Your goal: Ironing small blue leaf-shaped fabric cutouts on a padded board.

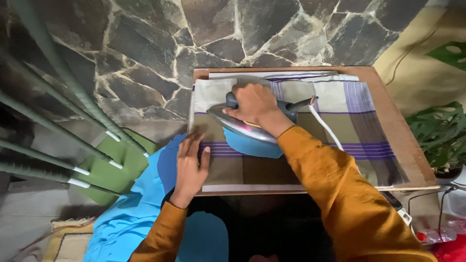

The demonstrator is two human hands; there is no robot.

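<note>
My right hand grips the dark handle of a silver iron, which rests on a bright blue garment lying over a striped brown, cream and purple cloth. This cloth covers a small wooden table. My left hand lies flat, fingers together, on the blue garment at the table's left front edge. The rest of the blue garment hangs down off the table to the left. A white cord runs from the iron's back across the cloth.
A stone wall stands behind the table. A green stool sits on the floor at left, beside green metal bars. Potted plant leaves are at right. Cables and a power strip lie at lower right.
</note>
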